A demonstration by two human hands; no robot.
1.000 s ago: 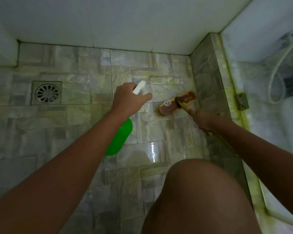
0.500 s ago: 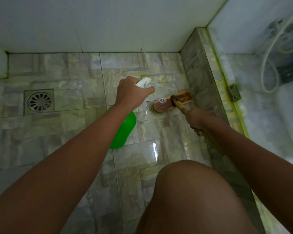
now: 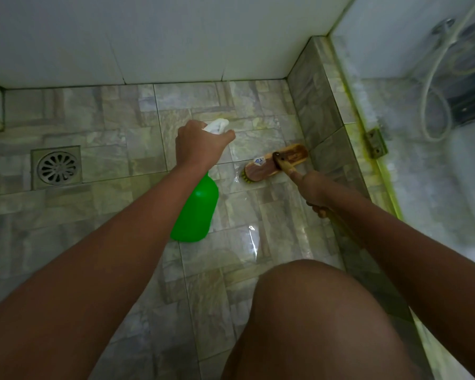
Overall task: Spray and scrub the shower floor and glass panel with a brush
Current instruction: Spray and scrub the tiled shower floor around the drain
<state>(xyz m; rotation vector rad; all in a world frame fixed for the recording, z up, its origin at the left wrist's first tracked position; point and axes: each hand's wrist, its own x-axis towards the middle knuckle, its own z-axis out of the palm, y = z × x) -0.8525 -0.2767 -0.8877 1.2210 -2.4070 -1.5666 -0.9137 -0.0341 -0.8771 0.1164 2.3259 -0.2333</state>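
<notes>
My left hand (image 3: 199,145) grips the white trigger head of a green spray bottle (image 3: 196,212), its nozzle aimed at the floor tiles ahead. My right hand (image 3: 314,192) holds the wooden handle of a scrub brush (image 3: 274,163). The brush head lies bristles-down on the wet stone-tile shower floor (image 3: 115,149), close to the tiled kerb on the right. The glass panel (image 3: 422,127) stands on that kerb at the right, hazy and streaked.
A round metal drain (image 3: 56,168) sits in the floor at the left. White wall tiles (image 3: 162,37) close off the far side. A metal hinge (image 3: 376,144) is fixed at the glass panel's base. My bare knee (image 3: 321,319) fills the lower middle.
The brush head has slid slightly left and towards me along the kerb. My left hand still holds the sprayer, its finger now stretched forward. The view has shifted a little to the right.
</notes>
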